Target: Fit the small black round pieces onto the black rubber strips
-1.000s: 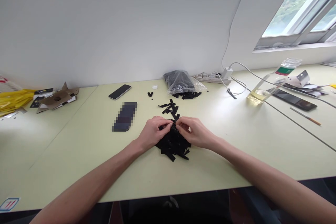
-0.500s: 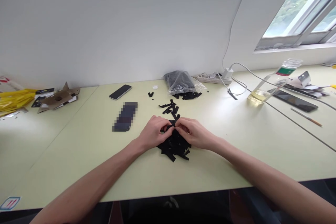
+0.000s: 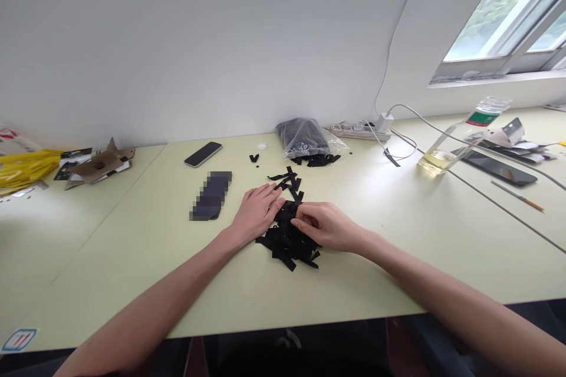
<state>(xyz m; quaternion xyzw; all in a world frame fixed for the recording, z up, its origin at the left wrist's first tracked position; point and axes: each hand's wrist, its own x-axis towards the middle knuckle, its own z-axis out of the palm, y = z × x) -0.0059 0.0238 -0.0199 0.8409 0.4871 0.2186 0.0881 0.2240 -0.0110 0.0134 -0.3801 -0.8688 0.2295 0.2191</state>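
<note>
My left hand lies open and flat, fingertips at the edge of the pile of black strips; my right hand curls over the pile, its fingertips partly hidden; I cannot tell whether they grasp a strip.

A dark rectangular object is blurred out, so its kind cannot be told; part of the pile of black strips is hidden beneath the right hand, and whether a strip is pinched by it cannot be told; the contents of the plastic bag are obscured; the yellow bag is cut off by the left edge; the black specks are too small to be identified.
</note>
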